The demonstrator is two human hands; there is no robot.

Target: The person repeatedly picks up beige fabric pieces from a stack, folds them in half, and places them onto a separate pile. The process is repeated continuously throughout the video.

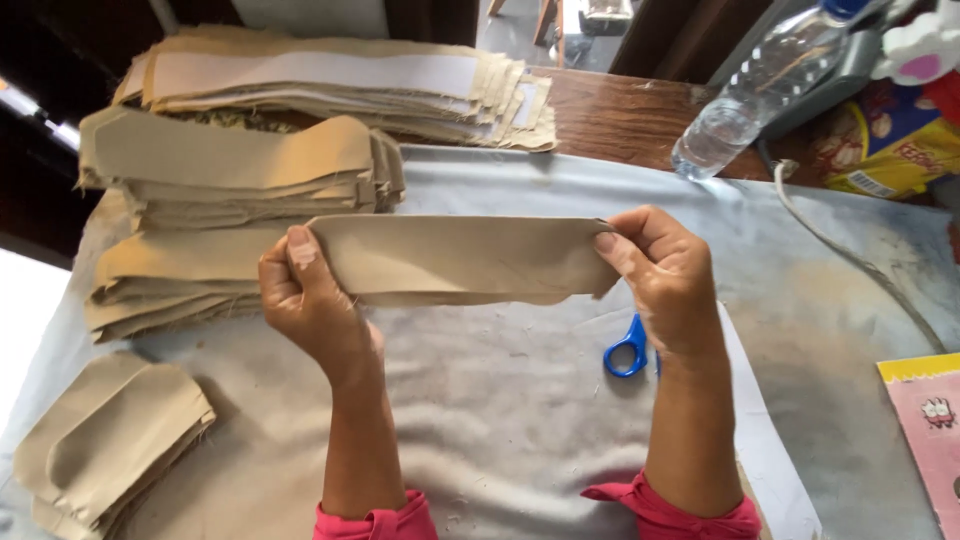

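Fingers of my left hand [305, 300] and right hand [665, 275] pinch the two ends of a tan fabric strip [455, 258], stretched flat above the cloth-covered counter [500, 440]. Stacks of cut tan pieces [230, 170] rise just behind the strip on my left, with a smaller pile [105, 445] near my left elbow. Blue-handled scissors [627, 350] lie partly hidden under my right wrist; a plastic water bottle [755, 85] leans beyond.

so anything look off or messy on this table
Mostly tidy. The plastic bottle lies tilted on its side at the far right, and the fabric strip stretched between the left hand and right hand has frayed edges.
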